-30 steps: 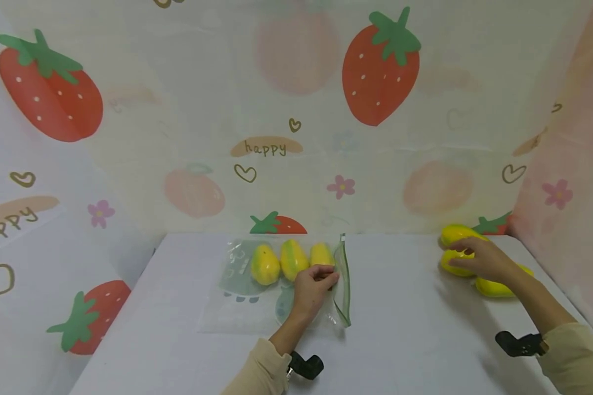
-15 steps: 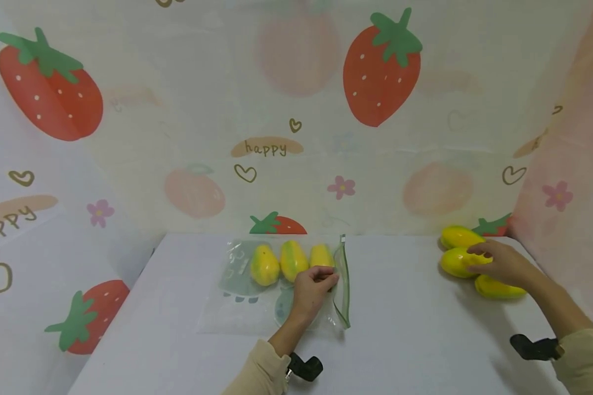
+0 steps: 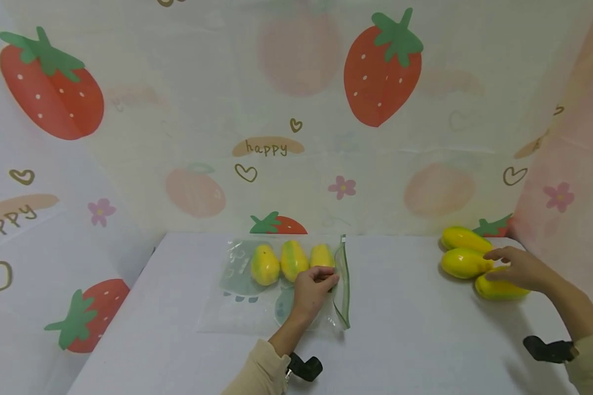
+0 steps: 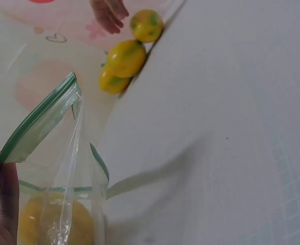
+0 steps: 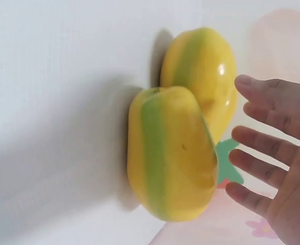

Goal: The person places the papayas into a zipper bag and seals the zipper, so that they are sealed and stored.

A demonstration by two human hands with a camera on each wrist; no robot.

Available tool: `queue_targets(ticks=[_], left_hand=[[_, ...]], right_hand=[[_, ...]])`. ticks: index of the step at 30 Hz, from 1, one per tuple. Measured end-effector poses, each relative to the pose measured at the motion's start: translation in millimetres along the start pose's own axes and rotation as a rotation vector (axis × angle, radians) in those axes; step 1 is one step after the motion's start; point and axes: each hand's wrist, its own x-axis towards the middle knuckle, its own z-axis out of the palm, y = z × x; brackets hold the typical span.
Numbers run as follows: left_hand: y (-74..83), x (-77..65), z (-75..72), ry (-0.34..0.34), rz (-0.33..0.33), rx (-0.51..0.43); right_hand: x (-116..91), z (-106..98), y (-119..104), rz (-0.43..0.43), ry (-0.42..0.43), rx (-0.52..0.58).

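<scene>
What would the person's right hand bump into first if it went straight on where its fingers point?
Probably the middle glossy yellow, green-streaked oval fruit, just ahead of the right hand; depth is unclear, so the similar front fruit might come first.

In lowercase, “happy” stands on 1 peach patch [image 3: 268,147] of the back cloth [image 3: 202,109]. The left cloth [image 3: 54,164] shows “appy”, cut off at the head view's edge. Pale marks on the plastic bag [image 3: 242,318] are too unclear to read.
</scene>
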Motion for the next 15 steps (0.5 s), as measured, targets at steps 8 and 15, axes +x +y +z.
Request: queue_targets(ticks=[8, 15], left_hand=[[-7.5, 3.8, 0.5, -0.007, -0.012, 0.013], [-10.9, 5.0, 0.6, -0.003, 0.001, 0.011]], right_hand=[[-3.6, -6.5, 16.3, 0.059, -0.066, -0.056], [-5.7, -0.3, 27.5, 0.035, -0.048, -0.096]])
